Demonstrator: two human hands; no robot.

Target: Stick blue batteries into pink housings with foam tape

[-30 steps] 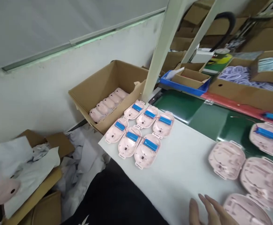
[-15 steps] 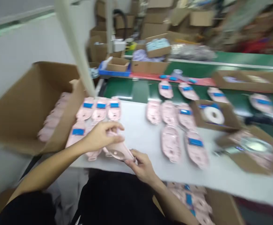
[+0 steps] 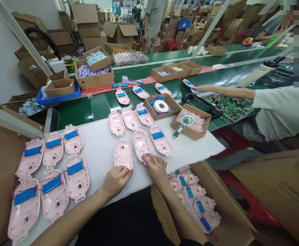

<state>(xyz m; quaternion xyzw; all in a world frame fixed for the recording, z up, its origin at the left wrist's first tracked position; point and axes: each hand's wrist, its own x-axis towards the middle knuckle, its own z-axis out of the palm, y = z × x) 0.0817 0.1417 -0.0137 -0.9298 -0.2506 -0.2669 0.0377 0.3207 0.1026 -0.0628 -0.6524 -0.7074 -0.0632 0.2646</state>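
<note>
The near end of the nearer shell is met by the bent fingertips of the left hand. The thumb is hidden, so it cannot be told whether the rim is pinched or only touched. The right hand is left loose, with nothing enclosed. Its fingertips are laid on the near end of the second shell.

Both pink shells are seen hollow side up on the white pad, just beside each other, and no battery is fitted in either. The near edge of the pad is close to both hands. A shell nudged towards the body could therefore, it is judged, be slid off the edge. There it could be dropped onto the lap or into the open box of finished pieces below the table.

A shell with a blue battery is set just right of the second shell, and a thin wire is trailed behind it. That wire could be caught by a sideways sweep of the right hand, and the battery pulled askew.

More battery shells are laid out well to the left. Further back, a box with a roll of tape is placed at the pad's far edge by the green belt. A co-worker's hand is stretched over the belt on the right
</note>
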